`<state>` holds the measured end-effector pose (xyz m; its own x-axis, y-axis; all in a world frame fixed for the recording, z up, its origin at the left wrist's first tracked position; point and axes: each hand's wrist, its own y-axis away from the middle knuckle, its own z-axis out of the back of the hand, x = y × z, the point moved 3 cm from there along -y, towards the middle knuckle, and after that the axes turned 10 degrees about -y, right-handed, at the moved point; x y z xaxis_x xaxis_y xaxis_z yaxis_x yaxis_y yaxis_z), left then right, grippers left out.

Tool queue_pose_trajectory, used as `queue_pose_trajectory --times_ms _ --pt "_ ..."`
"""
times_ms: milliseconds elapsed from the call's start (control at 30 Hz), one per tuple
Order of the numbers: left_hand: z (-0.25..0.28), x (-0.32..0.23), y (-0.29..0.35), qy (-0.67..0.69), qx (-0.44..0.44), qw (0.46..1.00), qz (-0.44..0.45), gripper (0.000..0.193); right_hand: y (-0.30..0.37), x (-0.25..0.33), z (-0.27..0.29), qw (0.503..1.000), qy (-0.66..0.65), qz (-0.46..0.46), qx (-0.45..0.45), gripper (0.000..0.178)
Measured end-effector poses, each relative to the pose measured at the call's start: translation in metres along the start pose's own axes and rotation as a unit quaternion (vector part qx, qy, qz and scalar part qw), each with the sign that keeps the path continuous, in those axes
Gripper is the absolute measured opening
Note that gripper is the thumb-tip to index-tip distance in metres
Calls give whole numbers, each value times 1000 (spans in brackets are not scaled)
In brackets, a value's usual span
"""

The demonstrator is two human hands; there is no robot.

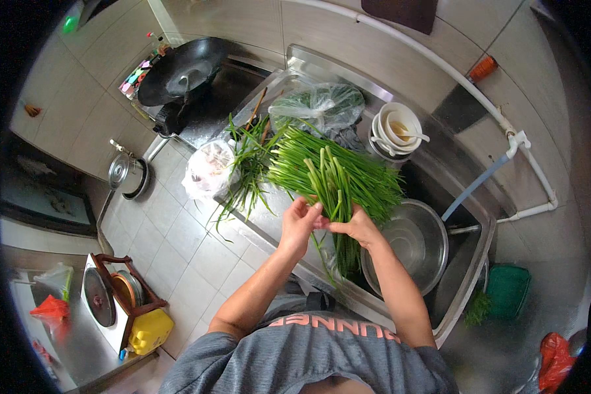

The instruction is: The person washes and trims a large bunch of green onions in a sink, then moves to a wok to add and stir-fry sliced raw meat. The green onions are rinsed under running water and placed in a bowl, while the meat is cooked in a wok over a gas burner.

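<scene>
We judge step = sorting greens (374, 167). R hand (358, 227), fingers hold stem bunch (333, 185) over desk (269, 223), L of basin (410, 246); L hand (298, 226), fingers narrow beside it, can't tell if gripping. Next move prob. calls for keeping bunch aligned.

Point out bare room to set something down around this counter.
A small patch of the steel counter looks bare between the loose greens and the left hand. Floor tiles lie open between the counter and the yellow container. Farther back it is crowded: green bundle, clear plastic bag and stacked bowls sit close together.
</scene>
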<state>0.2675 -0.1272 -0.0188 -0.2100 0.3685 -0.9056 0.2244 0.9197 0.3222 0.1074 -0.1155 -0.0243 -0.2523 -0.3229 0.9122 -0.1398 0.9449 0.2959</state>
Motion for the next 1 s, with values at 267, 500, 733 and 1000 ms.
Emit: queue_pose_trajectory --times_ms 267,500,733,1000 --pt "18 -61 68 -672 109 513 -523 65 13 9 -4 971 229 -44 50 69" --pt "-11 -3 4 -638 245 533 -498 70 29 30 -20 854 419 -268 150 62" --pt "-1 -3 -8 -522 205 781 -275 53 113 178 -85 731 679 -37 51 40" --pt "12 -55 -18 -350 177 873 -290 64 63 20 -61 990 114 -10 -82 95"
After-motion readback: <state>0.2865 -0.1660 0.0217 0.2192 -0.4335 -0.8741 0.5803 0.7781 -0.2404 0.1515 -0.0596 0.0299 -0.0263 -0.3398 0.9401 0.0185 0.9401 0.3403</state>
